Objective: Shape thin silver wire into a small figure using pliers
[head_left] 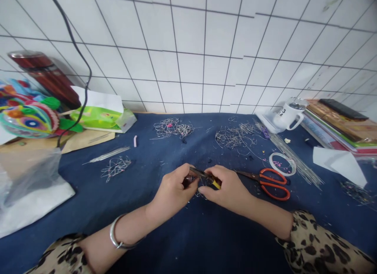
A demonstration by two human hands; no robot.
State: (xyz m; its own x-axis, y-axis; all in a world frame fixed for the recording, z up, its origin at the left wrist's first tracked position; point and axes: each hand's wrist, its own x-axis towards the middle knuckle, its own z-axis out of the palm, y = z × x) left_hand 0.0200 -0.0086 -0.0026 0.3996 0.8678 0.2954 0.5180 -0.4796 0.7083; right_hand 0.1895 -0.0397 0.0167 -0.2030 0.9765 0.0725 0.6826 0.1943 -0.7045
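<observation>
the right hand (228,187) had its fingers (208,192) closed around a pair of yellow-handled pliers (201,172), whose dark metal end reached across to the left hand (172,187). the left fingers (191,188) were pinched together on fine wire (199,194), right beside the pliers; the exact spot of the grip was hidden, though thin loops showed just below, between the two hands. both hands were over the cloth-covered worktop (182,238). just to the right of the right fingers lay orange-handled scissors (261,182), their blades pointing towards that hand. farther right, beyond the scissors, were a round dish (283,174) with small pink beads and a bundle of straight wires (299,164), and behind those a white mug (285,118). past the fingers, towards the wall, one wire tangle (234,136) lay ahead of the right hand, and a second tangle (173,128) ahead of the left. well to the left of the left fingers rested a smaller wire heap (116,168), with thin straight rods (108,155) just behind it.
</observation>
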